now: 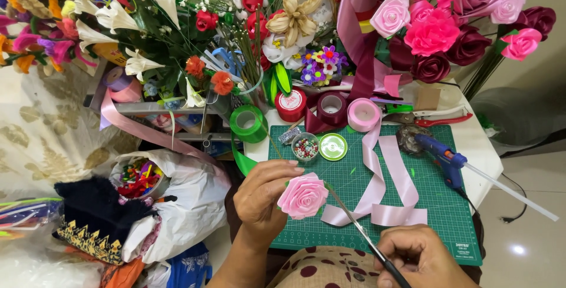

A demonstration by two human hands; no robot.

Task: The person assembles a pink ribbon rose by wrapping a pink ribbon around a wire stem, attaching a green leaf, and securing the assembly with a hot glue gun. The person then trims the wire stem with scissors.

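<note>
My left hand (pixel 262 196) holds a pink ribbon rose (pixel 303 195) just above the near left part of a green cutting mat (pixel 436 205). My right hand (pixel 421 258), at the bottom edge, grips a pair of slim scissors (pixel 359 232) whose blades point up-left toward the rose's right side. A loose strip of pink ribbon (pixel 383 182) trails across the mat from a pink ribbon roll (pixel 363 114).
A blue glue gun (pixel 443 158) lies on the mat's right side. Green (pixel 248 124), red (pixel 290 105) and maroon (pixel 332 107) ribbon rolls, a bead jar (pixel 305 147) and red-handled pruners (pixel 436 117) sit behind. Artificial flowers crowd the back; bags pile at left.
</note>
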